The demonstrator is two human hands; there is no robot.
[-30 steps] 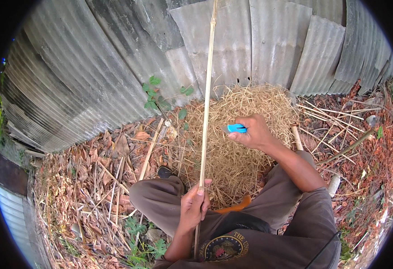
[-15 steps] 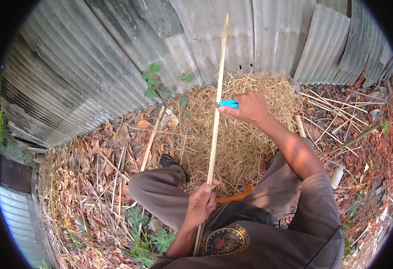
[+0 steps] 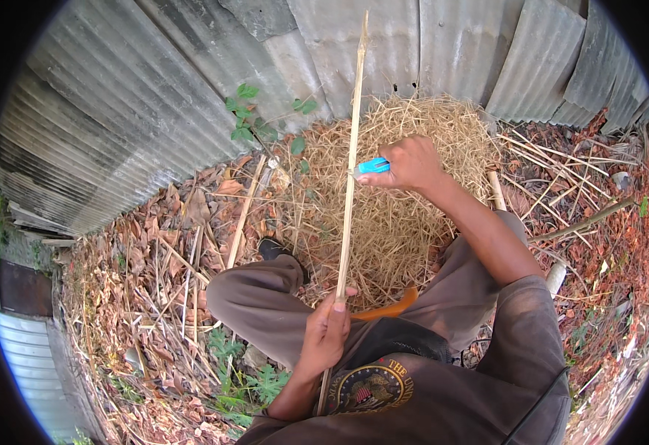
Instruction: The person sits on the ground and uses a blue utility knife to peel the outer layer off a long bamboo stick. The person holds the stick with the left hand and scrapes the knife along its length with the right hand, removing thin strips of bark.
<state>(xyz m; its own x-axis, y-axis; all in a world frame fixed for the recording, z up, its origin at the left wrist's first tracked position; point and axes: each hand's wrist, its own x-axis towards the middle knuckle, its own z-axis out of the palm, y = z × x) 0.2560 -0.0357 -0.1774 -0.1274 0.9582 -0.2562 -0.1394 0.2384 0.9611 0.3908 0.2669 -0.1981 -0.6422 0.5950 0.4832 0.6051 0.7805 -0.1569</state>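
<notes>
A long, thin, pale strip that looks like split bamboo (image 3: 349, 200) stands in front of me, its frayed tip leaning toward the fence and its lower end beside my shirt. My left hand (image 3: 324, 335) is closed around the lower part of it. In my right hand (image 3: 413, 165) is a cutter knife with a blue handle (image 3: 373, 166). Its blade end touches the strip around mid-length. A heap of curly, straw-coloured shavings (image 3: 398, 237) lies below and behind the knife.
A corrugated metal fence (image 3: 458, 52) runs across the far side. Several thin strips (image 3: 554, 170) and a branch (image 3: 591, 220) lie on the right. Dry leaves (image 3: 183, 222) cover the left ground. An orange curved object (image 3: 391, 305) rests between my legs. A leafy plant (image 3: 244, 119) grows by the fence.
The strip has shifted slightly left and up in view, its tip leaning a little more to the left. The knife has tilted slightly, staying near the same spot along the strip.
</notes>
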